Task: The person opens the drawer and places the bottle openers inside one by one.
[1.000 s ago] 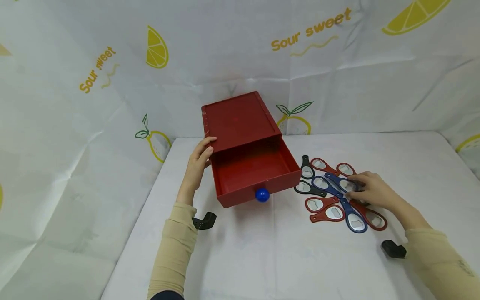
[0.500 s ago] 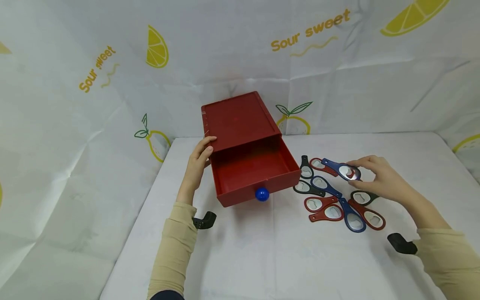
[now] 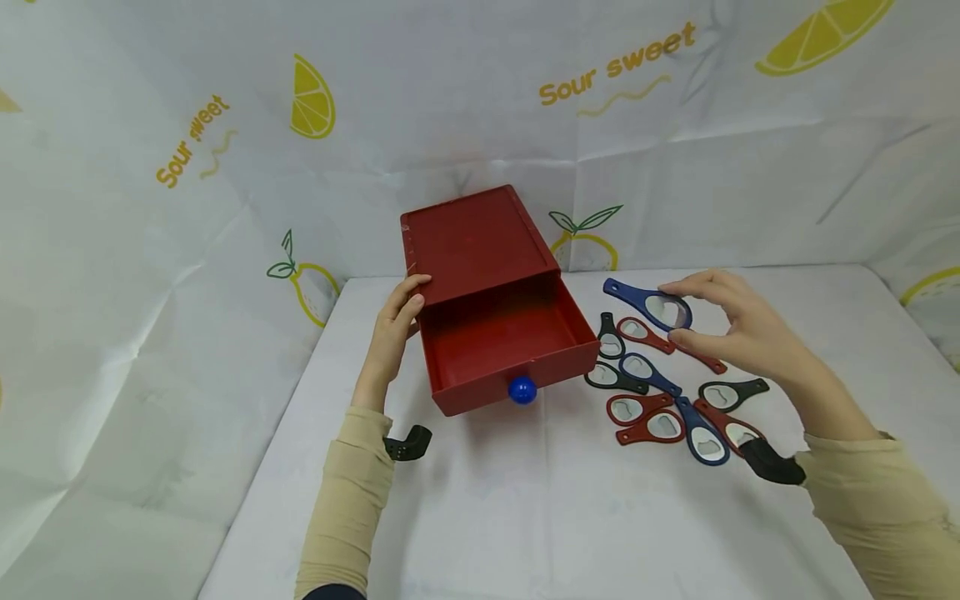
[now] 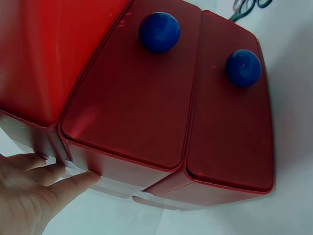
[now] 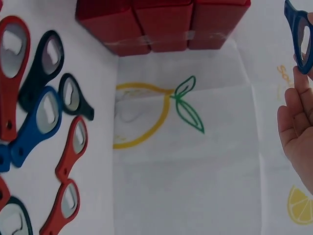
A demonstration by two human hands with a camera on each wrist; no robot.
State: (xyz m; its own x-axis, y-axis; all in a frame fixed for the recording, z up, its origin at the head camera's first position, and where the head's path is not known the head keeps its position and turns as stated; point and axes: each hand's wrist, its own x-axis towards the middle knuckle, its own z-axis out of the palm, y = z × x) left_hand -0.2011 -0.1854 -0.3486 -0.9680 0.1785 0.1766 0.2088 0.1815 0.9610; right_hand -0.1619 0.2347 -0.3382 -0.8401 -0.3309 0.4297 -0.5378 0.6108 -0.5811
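My right hand (image 3: 738,325) pinches a blue bottle opener (image 3: 637,298) by its rounded head, raised above the other openers, handle pointing left. In the right wrist view this opener (image 5: 298,24) shows at the upper right, above the palm (image 5: 299,127). My left hand (image 3: 392,329) touches the left side of a red drawer cabinet (image 3: 480,242). Its fingers (image 4: 73,186) lie nearly straight against the cabinet's side in the left wrist view. The cabinet's top drawer (image 3: 558,365), with a blue knob (image 3: 522,390), is pulled out, its visible floor bare.
Several red, blue and dark bottle openers lie right of the cabinet, among them a blue one (image 3: 706,437), a red one (image 3: 663,427) and a dark one (image 3: 733,393). Two closed drawers (image 4: 230,127) sit below the open one. A printed white cloth (image 3: 450,83) hangs behind.
My right hand has picked up the blue bottle opener from the group, lifted it and carried it leftward and away from me. The left hand and the cabinet have stayed put.
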